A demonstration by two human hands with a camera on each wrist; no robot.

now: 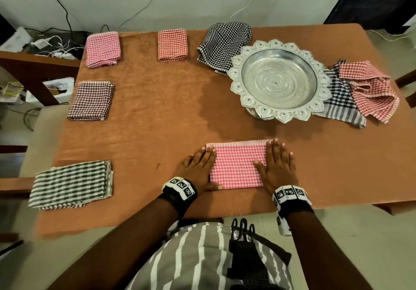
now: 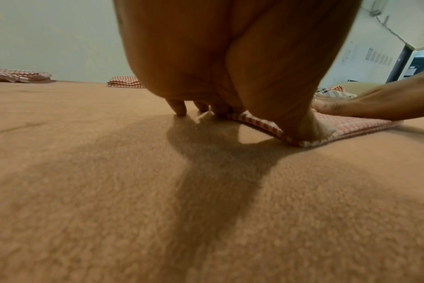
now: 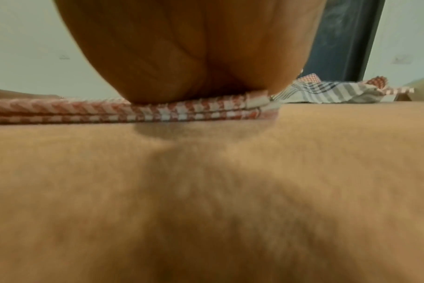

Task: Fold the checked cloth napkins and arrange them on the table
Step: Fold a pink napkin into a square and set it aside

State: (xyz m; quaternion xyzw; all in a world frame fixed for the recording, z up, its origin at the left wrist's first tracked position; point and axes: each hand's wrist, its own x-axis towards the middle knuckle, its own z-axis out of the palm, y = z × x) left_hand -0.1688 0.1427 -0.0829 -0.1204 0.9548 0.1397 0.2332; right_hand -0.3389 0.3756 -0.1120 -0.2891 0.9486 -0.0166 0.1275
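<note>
Head view: pink napkin (image 1: 238,165) btwn both flat, spread hands, left (image 1: 198,168) & right (image 1: 278,168).

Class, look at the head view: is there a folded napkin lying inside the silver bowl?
No: the ornate silver metal bowl holds nothing, and the unfolded checked cloths lie around it on the table.

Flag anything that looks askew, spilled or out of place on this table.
Nothing spilled or damaged. Three unfolded napkins lie crumpled beside the silver tray: a black one behind it, a striped one and a red one to its right, apparently awaiting folding.
</note>
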